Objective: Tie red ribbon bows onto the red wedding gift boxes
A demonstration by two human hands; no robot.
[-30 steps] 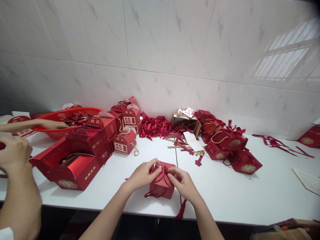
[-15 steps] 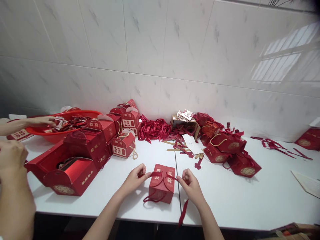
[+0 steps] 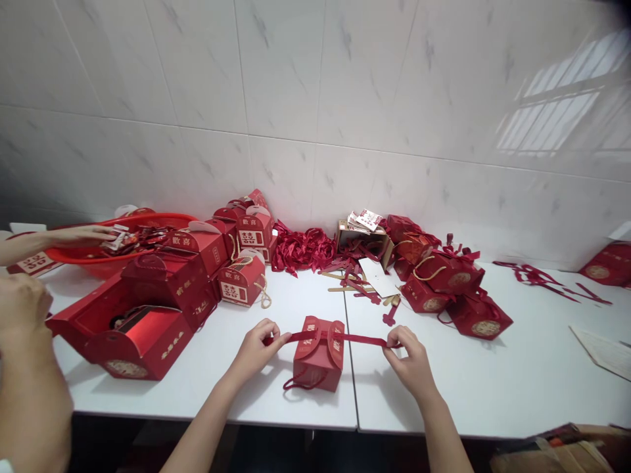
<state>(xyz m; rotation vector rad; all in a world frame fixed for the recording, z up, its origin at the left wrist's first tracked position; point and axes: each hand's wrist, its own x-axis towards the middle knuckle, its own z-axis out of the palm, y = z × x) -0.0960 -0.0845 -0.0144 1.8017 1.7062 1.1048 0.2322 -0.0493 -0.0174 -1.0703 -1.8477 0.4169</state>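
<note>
Small red box: upright on the white table (image 3: pixel 276 394), between the two hands, just left of the table seam; flaps meet on top, contents hidden (image 3: pixel 320 371).
Red ribbon: long axis left to right across the box top, drawn nearly straight (image 3: pixel 365 339).
Left hand: thumb and fingers pinched on the ribbon's left end; just beside the box, the nearer of the two (image 3: pixel 256 351).
Right hand: thumb and fingers pinched on the ribbon's right end; farther out, a longer bare stretch of ribbon between it and the box (image 3: pixel 413 364).
Box-to-fingers relation: box lies right of the left fingertips, left of the right ones; neither hand touches it.
Ribbon centre: crossing at the flaps too small to tell, threaded or knotted; tips hidden in the fingers.
Cord handle: hangs at the box front, partly lost against red card (image 3: pixel 294 386).
Left edge: co-worker's blurred fist, cut off; what it holds, cannot tell (image 3: pixel 22 309).
Lower right corner: brown item, cut off, unidentified (image 3: pixel 566 453).
</note>
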